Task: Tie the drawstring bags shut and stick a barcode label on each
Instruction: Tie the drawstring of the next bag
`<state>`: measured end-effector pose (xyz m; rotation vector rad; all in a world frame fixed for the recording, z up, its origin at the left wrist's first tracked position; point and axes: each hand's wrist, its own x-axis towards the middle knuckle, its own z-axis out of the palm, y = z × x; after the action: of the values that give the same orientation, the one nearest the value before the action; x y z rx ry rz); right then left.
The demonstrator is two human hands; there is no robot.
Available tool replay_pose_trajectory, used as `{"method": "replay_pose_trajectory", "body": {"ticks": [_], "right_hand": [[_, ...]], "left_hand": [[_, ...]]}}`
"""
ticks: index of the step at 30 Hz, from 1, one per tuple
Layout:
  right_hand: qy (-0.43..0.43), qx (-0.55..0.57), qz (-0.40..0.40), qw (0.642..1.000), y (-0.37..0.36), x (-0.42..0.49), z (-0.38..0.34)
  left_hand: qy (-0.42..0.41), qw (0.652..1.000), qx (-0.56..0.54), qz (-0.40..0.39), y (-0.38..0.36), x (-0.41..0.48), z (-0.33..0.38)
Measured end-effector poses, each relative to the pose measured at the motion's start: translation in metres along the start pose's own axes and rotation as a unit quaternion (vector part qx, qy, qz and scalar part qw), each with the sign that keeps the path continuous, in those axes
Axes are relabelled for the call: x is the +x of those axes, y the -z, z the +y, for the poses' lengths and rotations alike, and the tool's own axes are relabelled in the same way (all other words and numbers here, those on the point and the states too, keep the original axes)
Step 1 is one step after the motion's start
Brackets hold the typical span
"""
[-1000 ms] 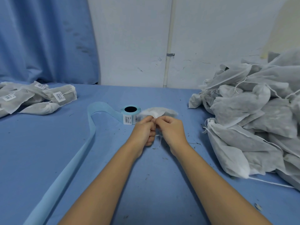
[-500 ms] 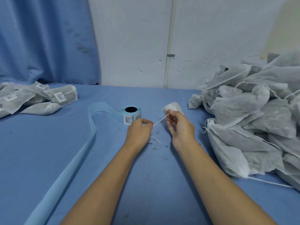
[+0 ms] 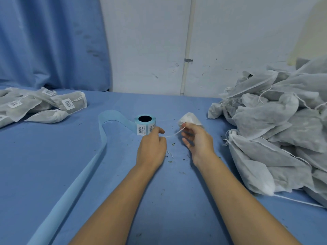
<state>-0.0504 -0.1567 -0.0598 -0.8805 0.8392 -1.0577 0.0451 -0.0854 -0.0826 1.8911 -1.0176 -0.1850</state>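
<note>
**A:** Where's the small white non-woven drawstring bag sitting?

**B:** Right behind the fingertips of the right hand, over the blue worktop. That hand's pinching the thin white drawstring where it's leaving the bag's neck. The left hand is curling round the free end.

**A:** So the string's running across, hand to hand?

**B:** Yep, taut and slanting down-left. I'm guessing knotting comes next. The pale blue barcode label roll is standing just beyond the left hand, so that one's nearer.
</note>
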Motion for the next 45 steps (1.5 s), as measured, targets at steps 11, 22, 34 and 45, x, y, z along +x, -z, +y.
{"method": "replay_pose_trajectory", "body": {"ticks": [11, 22, 34, 45], "right_hand": [[0.009, -0.064, -0.054, 0.996, -0.008, -0.006, 0.011], [-0.019, 0.002, -0.066, 0.998, -0.008, -0.004, 0.013], [-0.054, 0.042, -0.119, 0.99, 0.0, 0.003, 0.01], [-0.003, -0.064, -0.079, 0.995, 0.001, 0.001, 0.004]], "left_hand": [[0.013, 0.971, -0.227, 0.07, -0.004, -0.004, 0.029], [0.058, 0.97, -0.235, -0.036, -0.01, -0.002, 0.03], [0.033, 0.973, -0.223, -0.048, -0.012, -0.007, 0.032], [-0.224, 0.942, 0.249, -0.003, -0.006, -0.004, 0.011]]}}
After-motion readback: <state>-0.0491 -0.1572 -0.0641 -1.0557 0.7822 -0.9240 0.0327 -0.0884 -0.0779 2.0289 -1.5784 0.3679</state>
